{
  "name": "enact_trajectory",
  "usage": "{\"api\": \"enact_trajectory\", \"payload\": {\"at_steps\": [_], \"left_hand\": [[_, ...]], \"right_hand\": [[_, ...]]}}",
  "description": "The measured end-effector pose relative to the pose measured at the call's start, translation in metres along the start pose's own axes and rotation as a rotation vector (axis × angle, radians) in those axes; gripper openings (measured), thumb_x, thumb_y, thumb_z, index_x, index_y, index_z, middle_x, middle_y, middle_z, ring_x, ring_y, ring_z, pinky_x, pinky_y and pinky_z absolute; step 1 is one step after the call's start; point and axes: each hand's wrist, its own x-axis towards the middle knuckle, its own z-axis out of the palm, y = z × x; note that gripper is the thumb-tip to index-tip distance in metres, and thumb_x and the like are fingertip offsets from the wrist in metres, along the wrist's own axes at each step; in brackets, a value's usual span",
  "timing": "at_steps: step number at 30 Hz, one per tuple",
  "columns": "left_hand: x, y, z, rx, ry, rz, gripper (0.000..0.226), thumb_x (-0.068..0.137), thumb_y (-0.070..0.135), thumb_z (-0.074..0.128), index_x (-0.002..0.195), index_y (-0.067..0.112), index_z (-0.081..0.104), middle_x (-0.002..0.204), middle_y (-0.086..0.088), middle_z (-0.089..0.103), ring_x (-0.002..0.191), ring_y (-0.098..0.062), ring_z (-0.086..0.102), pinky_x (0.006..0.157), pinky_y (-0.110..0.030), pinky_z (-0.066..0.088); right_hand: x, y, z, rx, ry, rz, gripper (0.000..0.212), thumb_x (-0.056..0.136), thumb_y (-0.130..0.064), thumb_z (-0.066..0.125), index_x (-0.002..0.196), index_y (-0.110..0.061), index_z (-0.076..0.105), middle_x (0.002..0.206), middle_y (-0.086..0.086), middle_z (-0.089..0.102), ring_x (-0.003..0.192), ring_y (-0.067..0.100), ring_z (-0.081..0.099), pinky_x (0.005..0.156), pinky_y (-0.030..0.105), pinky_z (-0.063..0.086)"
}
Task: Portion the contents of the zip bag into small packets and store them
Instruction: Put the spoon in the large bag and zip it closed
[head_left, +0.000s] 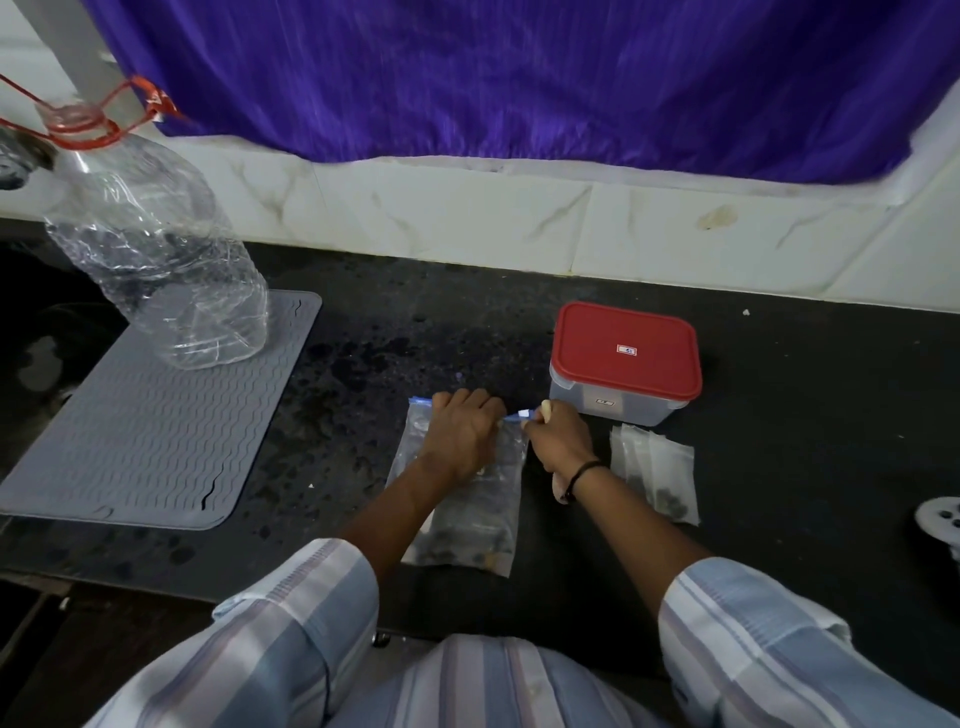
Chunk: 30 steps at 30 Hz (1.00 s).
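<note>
A clear zip bag (467, 530) with a blue seal strip lies flat on the black counter, dark pieces gathered at its near end. My left hand (462, 431) presses down on the bag's top, fingers over the blue strip. My right hand (558, 441) pinches the slider at the strip's right end. A pile of small clear packets (654, 473), some with dark pieces inside, lies to the right of my right hand. Behind them stands a clear box with a red lid (623, 353), lid on.
A grey ridged mat (140, 431) lies on the left with a large empty clear bottle (156, 249) on its far end. A purple cloth (519, 78) hangs over the tiled wall behind. A white perforated object (940, 519) sits at the right edge.
</note>
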Motion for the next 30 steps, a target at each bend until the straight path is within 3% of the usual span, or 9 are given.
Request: {"api": "enact_trajectory", "payload": {"at_steps": [3,6,10,13,15,20,24,28,30], "left_hand": [[0.0,0.002,-0.007,-0.082,0.062,-0.015,0.028,0.086,0.036,0.053,0.104,0.021,0.068,0.097,0.001,0.067,0.085,-0.023,0.063,0.082,-0.041,0.036],[0.009,0.006,-0.018,-0.204,0.092,0.043,0.031,0.095,0.038,0.048,0.113,0.022,0.068,0.109,0.004,0.07,0.099,-0.017,0.064,0.097,-0.041,0.036],[0.018,0.014,-0.032,-0.535,0.005,0.09,0.018,0.097,0.022,0.056,0.102,0.012,0.071,0.093,-0.001,0.073,0.083,-0.016,0.067,0.075,-0.038,0.054],[0.022,0.018,-0.038,-0.628,-0.03,0.018,0.011,0.095,0.016,0.061,0.097,0.011,0.072,0.088,0.001,0.072,0.08,-0.012,0.067,0.073,-0.036,0.055],[0.023,0.017,-0.04,-0.633,-0.036,0.023,0.01,0.095,0.014,0.062,0.095,0.01,0.071,0.085,0.002,0.071,0.077,-0.011,0.067,0.071,-0.035,0.056],[0.018,0.005,-0.05,-0.565,-0.063,0.079,0.01,0.097,0.015,0.06,0.092,0.011,0.068,0.079,0.005,0.066,0.07,-0.012,0.062,0.065,-0.028,0.049],[0.008,-0.016,-0.057,-0.482,-0.089,0.104,0.01,0.098,0.019,0.057,0.09,0.016,0.063,0.073,0.006,0.059,0.061,-0.009,0.052,0.058,-0.025,0.04],[-0.005,-0.038,-0.064,-0.434,-0.084,0.091,0.017,0.1,0.026,0.049,0.087,0.018,0.056,0.072,0.004,0.058,0.061,-0.013,0.054,0.06,-0.022,0.039],[-0.014,-0.049,-0.065,-0.392,-0.064,0.046,0.021,0.099,0.033,0.044,0.087,0.019,0.055,0.074,0.003,0.06,0.064,-0.019,0.057,0.062,-0.027,0.043]], "right_hand": [[-0.007,0.0,-0.002,0.159,-0.043,-0.071,0.011,0.09,-0.021,0.067,0.088,-0.012,0.061,0.076,0.003,0.06,0.067,0.015,0.054,0.062,0.037,0.048],[-0.018,-0.002,-0.008,0.295,-0.06,-0.181,0.009,0.092,-0.02,0.066,0.088,-0.012,0.064,0.076,0.003,0.063,0.065,0.008,0.053,0.062,0.027,0.044],[-0.027,-0.001,-0.014,0.366,-0.051,-0.251,0.013,0.096,-0.024,0.062,0.093,-0.014,0.068,0.081,0.006,0.068,0.064,0.007,0.055,0.063,0.027,0.046],[-0.034,-0.002,-0.014,0.411,-0.005,-0.264,0.019,0.096,-0.028,0.061,0.089,-0.011,0.067,0.074,0.013,0.063,0.061,0.01,0.052,0.059,0.028,0.044],[-0.039,-0.005,-0.014,0.444,0.036,-0.262,0.022,0.095,-0.026,0.062,0.085,-0.007,0.065,0.07,0.015,0.058,0.059,0.009,0.048,0.056,0.026,0.041],[-0.045,-0.007,-0.012,0.457,0.079,-0.236,0.016,0.095,-0.017,0.059,0.083,-0.007,0.061,0.06,-0.005,0.049,0.045,0.003,0.039,0.046,0.02,0.034],[-0.046,-0.007,-0.014,0.424,0.123,-0.22,0.015,0.095,-0.021,0.056,0.081,-0.014,0.058,0.06,-0.006,0.049,0.051,0.007,0.041,0.052,0.029,0.037],[-0.049,-0.011,-0.017,0.239,0.214,-0.231,0.019,0.099,-0.023,0.05,0.086,-0.01,0.051,0.068,-0.003,0.052,0.059,0.011,0.047,0.055,0.03,0.036],[-0.052,-0.013,-0.017,0.132,0.221,-0.248,0.019,0.101,-0.025,0.046,0.087,-0.013,0.044,0.07,-0.001,0.052,0.062,0.015,0.05,0.053,0.032,0.035]]}}
